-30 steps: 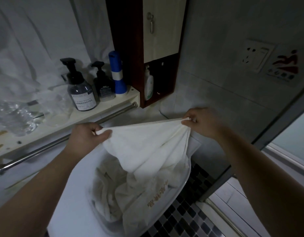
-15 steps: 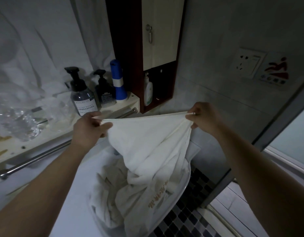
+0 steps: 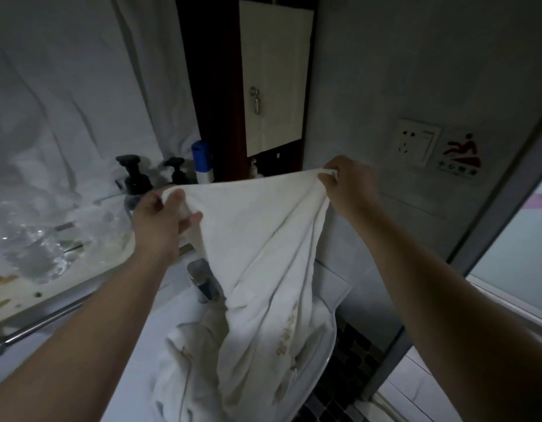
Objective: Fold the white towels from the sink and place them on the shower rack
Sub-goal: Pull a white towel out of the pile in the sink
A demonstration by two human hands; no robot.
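**A:** What's the step in hand?

**B:** Opening out one white towel point(image 3: 257, 226) above the sink point(image 3: 178, 309). The left hand point(image 3: 160, 220) pinches one top corner, with bunched cloth under the thumb. The right hand point(image 3: 346, 184) pinches the other corner, and the top hem runs taut between them. The lower end trails down into the sink, onto the crumpled heap point(image 3: 184, 357).

**A:** How would you do it well?

**B:** I'd raise both corners until the tail hangs free of the sink and of the faucet point(image 3: 202, 281) at the sink's back edge. That way it neither drags the heap nor snags. The cloth falls in ridges below the right hand, so a light shake should flatten it. I'd hold the corners level, then bring them together for the first half-fold. The cloth looks soft and floppy, so I'd grip at the corners rather than mid-hem.

**A:** And the counts?

**B:** Two hands, both holding. One towel is lifted. The heap in the sink is too tangled to count. There's one faucet. Behind the sink stand two dark pump bottles point(image 3: 132, 178) and one blue-capped bottle point(image 3: 201, 161), with one cabinet door point(image 3: 276, 77) above. One metal rail point(image 3: 41, 325) runs left of the sink. One socket point(image 3: 416, 141) and one red sign point(image 3: 460, 156) are on the wall to its right. No shower rack is in view.
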